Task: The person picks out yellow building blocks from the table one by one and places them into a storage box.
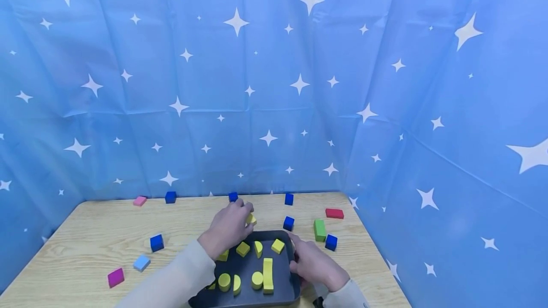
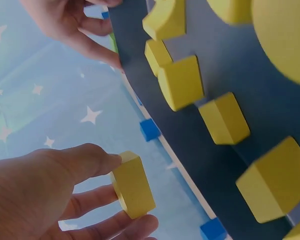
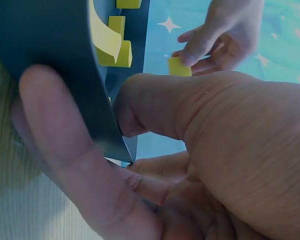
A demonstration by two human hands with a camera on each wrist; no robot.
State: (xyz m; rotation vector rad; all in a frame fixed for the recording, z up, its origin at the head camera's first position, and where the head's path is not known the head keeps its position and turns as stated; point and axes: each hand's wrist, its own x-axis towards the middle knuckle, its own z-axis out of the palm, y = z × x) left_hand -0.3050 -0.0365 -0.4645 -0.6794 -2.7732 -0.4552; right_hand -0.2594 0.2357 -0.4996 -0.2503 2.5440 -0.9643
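My left hand (image 1: 229,225) pinches a yellow block (image 2: 133,185) between thumb and fingers, raised over the far edge of a dark tray (image 1: 239,293). The tray holds several yellow blocks: a long bar (image 1: 268,275), round cylinders (image 1: 224,282), half-round pieces (image 1: 259,249) and small cubes (image 1: 243,249). At the tray's right side my right hand (image 1: 314,263) grips the wall. In the right wrist view its thumb (image 3: 150,102) lies inside the rim and other fingers outside.
Blue cubes (image 1: 157,243) are scattered around the tray. A green block (image 1: 319,230) and a red block (image 1: 334,213) lie to the right; a light blue block (image 1: 141,263), a magenta block (image 1: 115,277) and a pink block (image 1: 139,201) lie left. A starry blue curtain (image 1: 274,108) hangs behind the table.
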